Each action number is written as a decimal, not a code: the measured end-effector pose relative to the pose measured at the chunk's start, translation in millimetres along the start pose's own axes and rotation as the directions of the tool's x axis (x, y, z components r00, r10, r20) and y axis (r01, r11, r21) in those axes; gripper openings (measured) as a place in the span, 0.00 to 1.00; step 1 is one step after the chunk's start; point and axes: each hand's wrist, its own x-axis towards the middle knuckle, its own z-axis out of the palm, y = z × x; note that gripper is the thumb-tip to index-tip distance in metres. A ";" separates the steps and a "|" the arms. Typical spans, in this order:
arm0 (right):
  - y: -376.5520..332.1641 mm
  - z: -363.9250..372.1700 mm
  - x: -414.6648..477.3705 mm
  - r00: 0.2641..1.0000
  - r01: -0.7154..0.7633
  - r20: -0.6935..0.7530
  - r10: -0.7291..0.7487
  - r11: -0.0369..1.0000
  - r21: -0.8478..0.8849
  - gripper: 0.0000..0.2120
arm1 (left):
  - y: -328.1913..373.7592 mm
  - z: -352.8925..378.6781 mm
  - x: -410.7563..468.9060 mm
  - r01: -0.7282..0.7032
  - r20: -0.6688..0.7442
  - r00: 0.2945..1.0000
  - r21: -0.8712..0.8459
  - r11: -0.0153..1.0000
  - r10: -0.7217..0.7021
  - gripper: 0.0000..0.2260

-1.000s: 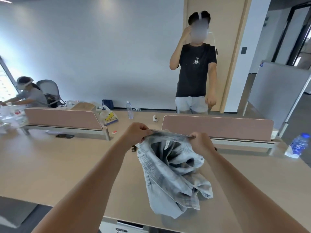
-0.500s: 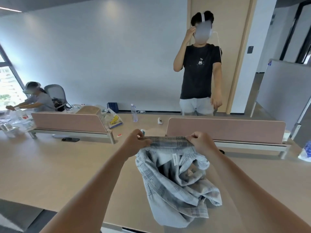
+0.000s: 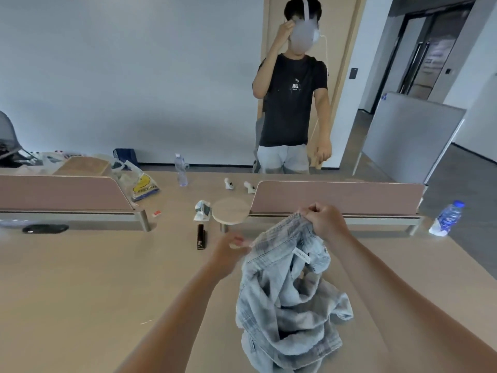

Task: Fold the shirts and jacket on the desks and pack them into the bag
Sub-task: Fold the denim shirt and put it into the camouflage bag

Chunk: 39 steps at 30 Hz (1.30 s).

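A light blue-grey plaid shirt (image 3: 285,300) hangs crumpled from my hands, and its lower part lies heaped on the light wooden desk (image 3: 94,278). My right hand (image 3: 324,220) grips the collar in a fist, held up in front of the right divider. Lower and to the left, my left hand (image 3: 228,249) is blurred by motion and pinches the other end of the collar. The collar band slopes down from right to left between them, with a white label showing inside. No jacket and no other shirt is in view.
Two pink desk dividers (image 3: 61,192) (image 3: 336,197) stand across the desk. Between them lie a round wooden disc (image 3: 231,211), a small black object (image 3: 201,236), a water bottle (image 3: 181,170) and a smiley plastic bag (image 3: 142,184). Another bottle (image 3: 446,219) is far right. A person (image 3: 293,103) stands beyond.
My left hand has dropped and moved left, so the collar now slopes instead of lying level. The right hand stays raised. The view has shifted left and closer.
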 end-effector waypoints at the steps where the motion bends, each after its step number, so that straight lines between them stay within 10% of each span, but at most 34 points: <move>1: -1.2 7.3 -0.4 1.000 -0.006 -0.014 0.006 1.000 0.002 0.11 | -9.4 2.6 0.4 0.010 0.050 0.999 -0.015 1.000 -0.010 0.11; 11: -11.1 36.5 2.3 0.993 -0.061 -0.096 0.061 0.998 0.004 0.11 | -43.9 20.7 10.5 0.037 0.124 0.992 -0.018 0.999 -0.034 0.17; 23: 6.5 28.7 8.3 0.968 -0.141 -0.170 0.186 0.958 0.249 0.11 | -56.9 34.7 12.5 0.008 0.088 0.996 0.043 0.999 -0.012 0.02; 32: 26.6 15.4 10.5 0.945 -0.178 -0.288 0.158 0.983 -0.046 0.09 | -12.2 -13.2 28.6 -0.109 0.082 0.991 0.038 0.993 0.105 0.07; 39: 48.8 12.2 -5.0 0.973 -0.202 -0.093 0.210 0.975 0.088 0.05 | 58.4 -22.2 15.2 -0.204 0.036 0.978 -0.071 0.976 0.207 0.04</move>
